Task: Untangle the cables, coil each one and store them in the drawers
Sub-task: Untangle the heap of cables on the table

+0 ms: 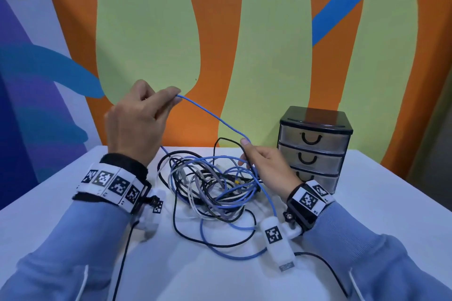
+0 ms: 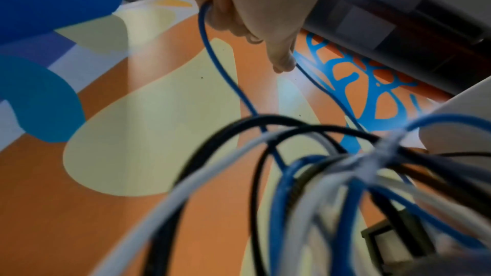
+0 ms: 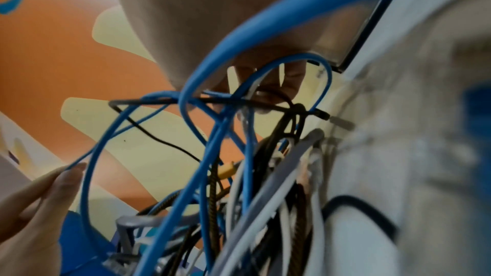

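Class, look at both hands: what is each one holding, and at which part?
Both hold the blue cable. The left hand pinches a raised stretch at its fingertips; the right hand pinches it lower, just above the tangle.

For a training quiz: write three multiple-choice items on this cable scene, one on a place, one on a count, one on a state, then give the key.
1. Where does the drawer unit stand?
A. far right of the table, by the wall
B. near left corner
C. under the cable tangle

2. How many drawers does it have?
A. two
B. three
C. five

3. What is the left hand doing?
A. resting flat on the table
B. pinching the blue cable, raised
C. pulling a drawer open

Key: 1 A, it sits right of the cable tangle against the painted wall; 2 B, three handles are stacked; 3 B, fingertips hold the cable above the table.
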A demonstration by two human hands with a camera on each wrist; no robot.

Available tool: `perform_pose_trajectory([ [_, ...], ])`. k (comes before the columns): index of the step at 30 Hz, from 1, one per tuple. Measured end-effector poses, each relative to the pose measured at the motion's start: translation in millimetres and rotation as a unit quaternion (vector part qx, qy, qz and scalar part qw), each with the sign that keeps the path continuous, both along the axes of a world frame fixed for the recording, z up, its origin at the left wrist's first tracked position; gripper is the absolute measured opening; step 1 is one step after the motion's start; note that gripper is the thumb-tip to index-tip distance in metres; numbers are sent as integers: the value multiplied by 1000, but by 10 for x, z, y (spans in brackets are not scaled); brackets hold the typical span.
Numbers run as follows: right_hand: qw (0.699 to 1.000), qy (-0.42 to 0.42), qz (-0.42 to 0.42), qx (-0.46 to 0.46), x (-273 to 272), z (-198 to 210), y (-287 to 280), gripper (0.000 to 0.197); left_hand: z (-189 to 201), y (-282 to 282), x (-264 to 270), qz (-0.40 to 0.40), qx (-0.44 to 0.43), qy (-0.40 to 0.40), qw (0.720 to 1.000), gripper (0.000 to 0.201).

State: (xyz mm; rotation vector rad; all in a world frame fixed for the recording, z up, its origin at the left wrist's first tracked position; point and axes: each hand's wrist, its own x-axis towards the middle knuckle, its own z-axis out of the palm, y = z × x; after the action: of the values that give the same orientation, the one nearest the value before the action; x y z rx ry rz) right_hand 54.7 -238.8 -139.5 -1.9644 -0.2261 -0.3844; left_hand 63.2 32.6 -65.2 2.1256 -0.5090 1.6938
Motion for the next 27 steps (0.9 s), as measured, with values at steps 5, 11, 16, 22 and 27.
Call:
perform_pose_trajectory([
  [5,992,47,108,-50,-39,-7,5,27,115,140,-31,44,-61,-48,996,33],
  [11,993,-6,40,115,-80,29,5,30,54,163,147,31,-96,143,985,28],
  [16,983,-115,-57,129,-104,99,-55,27,-85,44,208,35,-37,289,956,24],
  [22,957,-234,-127,119,-96,269,-22,28,-92,-161,118,-118,-41,332,935,43],
  [27,920,-348,-181,-2,-207,439,58,21,3,-499,-221,-333,-12,247,910,60],
])
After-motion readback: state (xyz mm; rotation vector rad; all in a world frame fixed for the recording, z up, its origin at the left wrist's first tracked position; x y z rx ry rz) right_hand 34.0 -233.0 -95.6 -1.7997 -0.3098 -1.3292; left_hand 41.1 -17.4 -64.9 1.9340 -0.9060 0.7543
